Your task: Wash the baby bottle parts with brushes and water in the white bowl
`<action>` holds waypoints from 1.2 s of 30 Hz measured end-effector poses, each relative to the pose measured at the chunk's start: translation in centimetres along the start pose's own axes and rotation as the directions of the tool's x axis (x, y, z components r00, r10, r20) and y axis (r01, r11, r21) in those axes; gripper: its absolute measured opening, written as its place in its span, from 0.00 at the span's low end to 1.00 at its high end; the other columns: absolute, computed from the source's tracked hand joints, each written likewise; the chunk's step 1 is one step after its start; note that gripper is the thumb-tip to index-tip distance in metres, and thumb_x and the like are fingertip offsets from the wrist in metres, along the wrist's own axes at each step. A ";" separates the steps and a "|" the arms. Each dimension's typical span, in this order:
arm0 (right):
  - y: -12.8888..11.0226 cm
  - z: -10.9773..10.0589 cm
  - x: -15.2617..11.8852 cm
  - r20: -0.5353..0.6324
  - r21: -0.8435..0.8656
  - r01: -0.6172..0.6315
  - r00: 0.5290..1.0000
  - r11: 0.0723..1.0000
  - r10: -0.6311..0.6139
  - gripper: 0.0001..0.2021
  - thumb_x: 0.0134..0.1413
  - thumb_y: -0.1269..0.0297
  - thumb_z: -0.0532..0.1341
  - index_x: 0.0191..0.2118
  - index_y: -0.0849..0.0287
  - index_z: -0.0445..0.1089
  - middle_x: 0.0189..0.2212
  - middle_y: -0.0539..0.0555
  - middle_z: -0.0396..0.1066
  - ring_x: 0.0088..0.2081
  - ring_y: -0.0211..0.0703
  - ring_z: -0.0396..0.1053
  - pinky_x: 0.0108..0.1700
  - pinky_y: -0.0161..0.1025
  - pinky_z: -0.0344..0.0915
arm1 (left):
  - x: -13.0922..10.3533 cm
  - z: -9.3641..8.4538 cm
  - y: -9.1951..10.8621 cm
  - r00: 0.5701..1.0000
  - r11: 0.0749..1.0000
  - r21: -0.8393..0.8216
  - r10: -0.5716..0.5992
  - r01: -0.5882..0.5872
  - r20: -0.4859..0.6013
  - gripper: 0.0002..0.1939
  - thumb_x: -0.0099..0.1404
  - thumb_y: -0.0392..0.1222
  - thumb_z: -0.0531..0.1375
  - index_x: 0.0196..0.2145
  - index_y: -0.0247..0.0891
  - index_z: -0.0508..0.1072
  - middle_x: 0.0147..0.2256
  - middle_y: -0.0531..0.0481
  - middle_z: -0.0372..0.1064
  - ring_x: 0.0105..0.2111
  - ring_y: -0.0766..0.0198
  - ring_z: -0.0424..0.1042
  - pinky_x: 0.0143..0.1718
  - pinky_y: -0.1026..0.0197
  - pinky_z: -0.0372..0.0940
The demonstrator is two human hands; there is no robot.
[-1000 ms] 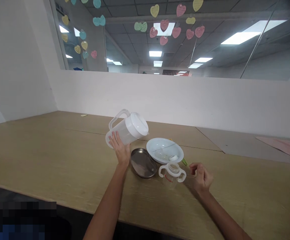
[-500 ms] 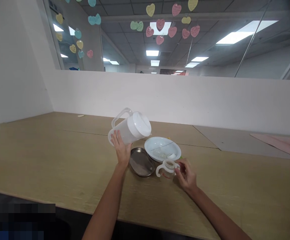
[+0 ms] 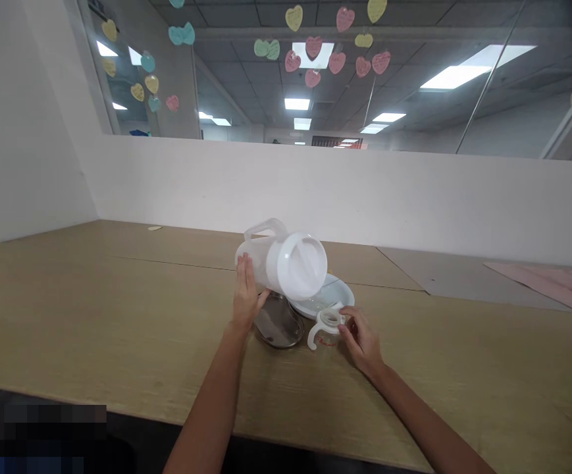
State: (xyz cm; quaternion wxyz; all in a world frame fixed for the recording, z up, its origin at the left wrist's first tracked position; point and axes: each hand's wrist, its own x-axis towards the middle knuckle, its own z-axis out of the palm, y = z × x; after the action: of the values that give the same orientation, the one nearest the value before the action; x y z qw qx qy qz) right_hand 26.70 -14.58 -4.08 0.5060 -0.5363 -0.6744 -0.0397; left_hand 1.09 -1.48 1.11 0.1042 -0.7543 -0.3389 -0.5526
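My left hand (image 3: 247, 296) grips the body of a translucent plastic pitcher (image 3: 262, 262), tipped on its side with its white lid (image 3: 303, 266) facing right and towards me. Its loop handle points up. My right hand (image 3: 362, 339) holds a small clear baby bottle (image 3: 326, 336) by its white two-handled collar; the bottle's mouth is uncovered. Behind the bottle is a white oval bowl (image 3: 342, 289) with some small clear and white pieces in it, partly hidden by the pitcher. A metal kidney dish (image 3: 280, 324) lies below the pitcher, left of the bottle.
The wooden table (image 3: 118, 316) runs to a white wall (image 3: 191, 178) with a window above. At the right lie a grey sheet (image 3: 453, 273) and a pink cloth (image 3: 552, 286). A small pale flat piece (image 3: 155, 228) rests near the back left.
The pitcher has moved right and tilted further, its lid now lower and nearer the bottle, covering part of the bowl. My right hand still holds the bottle, which has barely moved.
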 end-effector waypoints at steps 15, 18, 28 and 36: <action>-0.2 0.0 -0.1 -0.003 -0.048 -0.016 1.000 0.999 0.015 0.15 0.58 0.55 0.52 0.46 0.58 0.62 0.30 0.51 0.66 0.26 0.37 0.62 0.30 0.35 0.61 | -0.1 0.3 -0.1 0.991 0.992 0.010 0.126 -0.127 0.047 0.42 0.63 0.55 0.52 0.64 0.31 0.36 0.63 0.31 0.41 0.64 0.48 0.40 0.61 0.47 0.49; 0.0 0.0 -0.2 0.008 -0.045 -0.017 1.000 0.999 0.017 0.15 0.58 0.55 0.52 0.46 0.58 0.62 0.31 0.51 0.66 0.26 0.37 0.61 0.31 0.35 0.61 | -0.1 0.2 -0.1 0.990 0.991 0.015 0.130 -0.131 0.059 0.42 0.63 0.55 0.53 0.64 0.30 0.38 0.63 0.31 0.42 0.64 0.47 0.40 0.60 0.46 0.50; 0.4 -0.1 -0.2 0.025 0.024 -0.004 1.000 1.000 0.003 0.18 0.57 0.53 0.51 0.48 0.58 0.61 0.39 0.55 0.66 0.29 0.38 0.63 0.33 0.36 0.62 | -0.2 0.8 0.7 0.961 0.971 0.070 -0.215 0.230 -0.173 0.47 0.56 0.55 0.60 0.63 0.32 0.42 0.61 0.32 0.48 0.62 0.45 0.48 0.60 0.46 0.51; 1.1 0.1 0.1 -0.087 0.027 -0.119 0.989 0.993 0.121 0.18 0.58 0.52 0.48 0.46 0.58 0.63 0.41 0.55 0.66 0.33 0.41 0.64 0.38 0.40 0.61 | -0.5 0.7 -0.8 0.810 0.816 0.104 -0.533 0.569 -0.245 0.52 0.53 0.62 0.60 0.63 0.34 0.40 0.59 0.30 0.49 0.59 0.42 0.52 0.55 0.44 0.55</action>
State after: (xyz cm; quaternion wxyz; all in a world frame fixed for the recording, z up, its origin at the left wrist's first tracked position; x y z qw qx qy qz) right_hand 27.46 -14.00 -4.61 0.5426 -0.5681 -0.6181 -0.0256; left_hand 1.03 -0.68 0.24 0.0382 -0.5500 -0.5776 -0.6020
